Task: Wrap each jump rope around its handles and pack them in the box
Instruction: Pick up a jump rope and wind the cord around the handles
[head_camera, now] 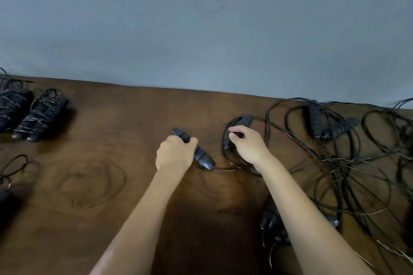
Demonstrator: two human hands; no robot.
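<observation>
I am finding nothing to read here. I am seeing no lettering, number or brand mark on the handles (202, 156), the cords (335, 163), the table (100, 181) or the wall (201, 29).

The dark brown wooden tabletop (93, 176) shows swirling ringed grain in lighter brown. The matte blue-grey wall (201, 29) behind it carries a few small dark specks. The ribbed jump-rope handles, one under each hand (202, 156) (242, 124), are charcoal black, as is the thin glossy cord tangle (348, 163). The wound black bundles of handles and cord (42, 116) glint with pale silvery highlights along their wraps.
</observation>
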